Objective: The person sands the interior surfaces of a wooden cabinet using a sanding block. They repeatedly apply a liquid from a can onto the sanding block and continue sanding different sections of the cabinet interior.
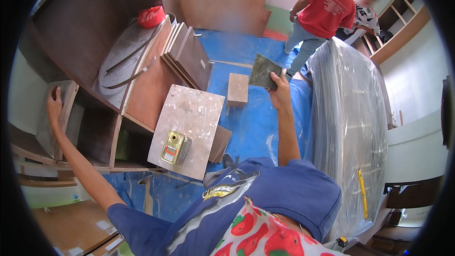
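Note:
My right hand [280, 89] holds a flat, square, grey-green stained sheet [265, 71] by its lower right corner, thumb on its face, above the blue floor sheeting. My left hand [54, 106] is at the far left, against the grey face of an upright panel [53, 124] in the wooden cabinet; its fingers are curled, and I cannot tell whether they grip anything. Between my arms stands a board [192, 113] spotted with pale stains, bearing a rectangular metal can [173, 147] with a round opening on top.
Dark door panels [192, 57] lean by the cabinet [142, 96], near a red plastic bag [151, 17]. A small wooden box [237, 89] stands on the blue sheeting [249, 124]. Plastic-wrapped furniture [352, 124] with a yellow spirit level [362, 193] is at right. Two people [325, 7] stand beyond.

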`<state>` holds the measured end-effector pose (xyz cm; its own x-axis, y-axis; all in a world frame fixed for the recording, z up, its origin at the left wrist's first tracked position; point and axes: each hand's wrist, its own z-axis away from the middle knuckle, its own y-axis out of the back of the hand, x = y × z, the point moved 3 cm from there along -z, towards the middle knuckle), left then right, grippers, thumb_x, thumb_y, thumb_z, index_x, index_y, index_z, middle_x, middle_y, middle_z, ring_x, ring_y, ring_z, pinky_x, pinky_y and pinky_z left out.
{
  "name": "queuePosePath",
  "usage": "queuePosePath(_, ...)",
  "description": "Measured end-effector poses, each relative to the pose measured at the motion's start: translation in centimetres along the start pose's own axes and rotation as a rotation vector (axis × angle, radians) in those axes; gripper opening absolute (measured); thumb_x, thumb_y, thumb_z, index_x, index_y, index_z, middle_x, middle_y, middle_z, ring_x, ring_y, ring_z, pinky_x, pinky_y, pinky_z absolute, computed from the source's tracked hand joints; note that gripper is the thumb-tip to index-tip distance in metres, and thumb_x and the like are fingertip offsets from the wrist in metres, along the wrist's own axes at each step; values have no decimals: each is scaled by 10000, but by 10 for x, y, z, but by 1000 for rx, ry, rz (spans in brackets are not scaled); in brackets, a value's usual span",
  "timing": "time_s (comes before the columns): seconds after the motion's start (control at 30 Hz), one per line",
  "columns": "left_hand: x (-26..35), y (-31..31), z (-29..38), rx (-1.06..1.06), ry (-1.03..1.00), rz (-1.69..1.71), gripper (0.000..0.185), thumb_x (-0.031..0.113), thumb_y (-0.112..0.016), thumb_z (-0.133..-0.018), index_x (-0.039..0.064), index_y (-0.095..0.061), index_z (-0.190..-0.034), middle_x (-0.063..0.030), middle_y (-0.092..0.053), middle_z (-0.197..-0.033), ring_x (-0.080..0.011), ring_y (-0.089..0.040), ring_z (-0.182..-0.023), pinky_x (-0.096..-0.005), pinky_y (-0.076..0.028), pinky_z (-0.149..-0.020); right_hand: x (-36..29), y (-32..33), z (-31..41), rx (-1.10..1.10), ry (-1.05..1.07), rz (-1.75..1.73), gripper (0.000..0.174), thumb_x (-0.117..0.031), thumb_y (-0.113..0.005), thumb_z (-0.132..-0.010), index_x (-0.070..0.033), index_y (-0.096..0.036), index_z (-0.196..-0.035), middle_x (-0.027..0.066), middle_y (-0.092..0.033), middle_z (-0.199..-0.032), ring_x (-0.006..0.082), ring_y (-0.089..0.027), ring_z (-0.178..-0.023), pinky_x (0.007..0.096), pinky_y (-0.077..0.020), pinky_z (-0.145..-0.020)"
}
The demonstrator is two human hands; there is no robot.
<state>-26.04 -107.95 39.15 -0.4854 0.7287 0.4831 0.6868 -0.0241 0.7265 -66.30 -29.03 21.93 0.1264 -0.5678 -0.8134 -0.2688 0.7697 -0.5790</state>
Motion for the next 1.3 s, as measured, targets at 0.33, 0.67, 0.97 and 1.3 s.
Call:
queuePosePath(0.33,-9,-3,-9,31,-78,-42,465,363,-580,-1047,-48,-653,-1251,-176,-717,-1191,-262,-660,-1131,-356,-477,-999,-112,-44,53,277,949,834,757,-26,-571,-1010,-41,-146,-1636,144,-452,-1509,178,-581,-1120,321,-455,-1016)
queuePosePath(0.67,4,-1,-3,30,-39,-87,482,389,-561,-1048,-45,-655,-1235,-189,-714,-1183,-305,-661,-1120,-382,-476,-996,-88,-68,61,174,826,797,811,-22,-582,-999,-56,-93,-1645,156,-641,-1135,171,-605,-979,305,-484,-921)
queuePosePath(0.97,27,0,9,-3,18,-19,467,366,-565,-1048,-46,-650,-1251,-185,-701,-1231,-287,-645,-1155,-370,-461,-1014,-46,-78,66,110,799,1064,793,-14,-594,-960,-76,-177,-1632,215,-503,-1513,359,-624,-1244,398,-488,-1045)
queuePosePath(1.3,8,-3,2,3,-15,-45,470,371,-569,-1047,-42,-650,-1256,-169,-713,-1192,-275,-652,-1142,-364,-457,-1019,-18,-47,56,140,576,806,800,-6,-577,-1000,-103,-123,-1652,165,-668,-1173,203,-630,-948,321,-514,-883)
